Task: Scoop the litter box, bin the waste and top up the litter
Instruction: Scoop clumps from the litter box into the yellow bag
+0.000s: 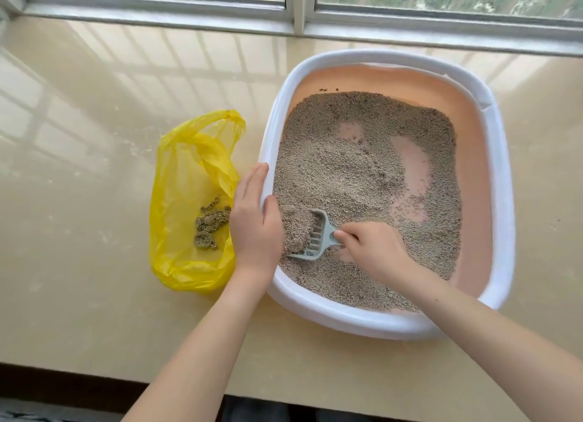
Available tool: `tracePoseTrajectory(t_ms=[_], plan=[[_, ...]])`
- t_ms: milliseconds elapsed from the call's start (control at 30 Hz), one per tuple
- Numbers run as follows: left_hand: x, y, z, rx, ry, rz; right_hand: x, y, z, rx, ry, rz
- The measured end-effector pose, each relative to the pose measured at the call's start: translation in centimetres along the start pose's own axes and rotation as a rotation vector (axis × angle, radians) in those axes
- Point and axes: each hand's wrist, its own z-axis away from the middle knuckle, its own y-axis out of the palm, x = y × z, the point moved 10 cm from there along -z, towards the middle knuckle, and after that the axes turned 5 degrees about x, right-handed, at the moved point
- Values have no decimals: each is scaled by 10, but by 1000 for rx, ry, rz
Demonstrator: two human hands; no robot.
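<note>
Litter box (501, 182), white rim w/ pink inside, fills the centre-right of frame on a beige sill (94, 295); its far edge sits near the window frame (299, 17) at top, its near rim close to the sill's front edge at bottom. Grey litter (347, 169) covers most of the floor, bare pink patches right of centre. Left hand (252, 223) rests on the box's left rim, fingers straight, thumb over the inner edge. Right hand (375, 248) grips the handle of a grey-green scoop (318, 235), loaded w/ litter, low against the left wall. Yellow bag (189, 207) lies open just left of the box, clumps (211, 226) inside. Bare sill at left and lower left of frame.
</note>
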Motion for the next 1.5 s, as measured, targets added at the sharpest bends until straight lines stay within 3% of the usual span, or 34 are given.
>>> tracePoseTrajectory(t_ms=[300,667,833,933,1067,1500], plan=[[3,-1,0,-2,-18,66,-24,-24,24,-221,-6,-137],[5,1,1,5,-39,92,-34,-32,37,-131,42,-171],[5,0,1,1,-39,98,-34,-50,40,-229,37,-260],[5,1,2,1,-43,96,-27,-41,41,-170,14,-233],[5,0,1,-3,-45,91,-37,-49,45,-247,62,-299],[5,0,2,-9,-47,95,-44,-39,56,-243,100,-365]])
